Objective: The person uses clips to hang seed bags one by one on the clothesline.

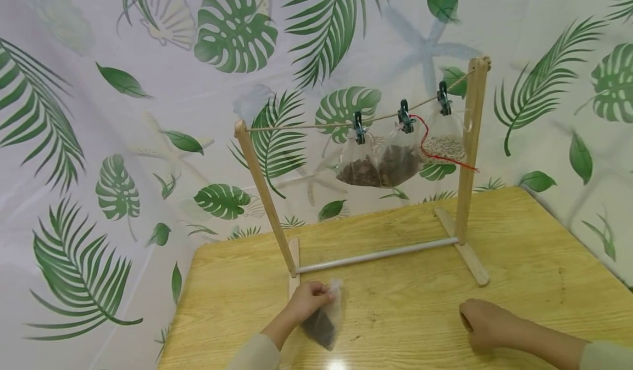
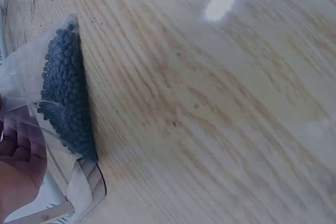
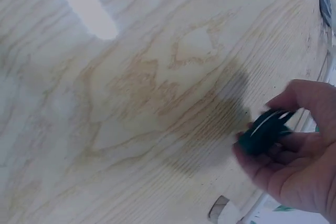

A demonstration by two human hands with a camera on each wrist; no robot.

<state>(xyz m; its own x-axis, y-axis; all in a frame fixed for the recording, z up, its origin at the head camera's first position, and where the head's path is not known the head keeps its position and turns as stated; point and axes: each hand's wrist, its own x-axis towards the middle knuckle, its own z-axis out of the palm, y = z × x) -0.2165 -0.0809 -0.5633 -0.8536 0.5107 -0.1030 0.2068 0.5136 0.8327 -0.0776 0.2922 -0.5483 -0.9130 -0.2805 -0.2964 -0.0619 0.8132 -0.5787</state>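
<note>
My left hand grips the top of a clear plastic bag filled with small dark beads, just above the wooden table near the rack's left foot. My right hand is curled over the table to the right, and the right wrist view shows it pinching a dark green clip. Behind the hands stands a wooden drying rack with a string. Three clear bags hang from the string on green clips.
A white bar joins the rack's two feet across the table. A red thread dangles by the rightmost hanging bag. A leaf-print curtain closes in the back and both sides of the table.
</note>
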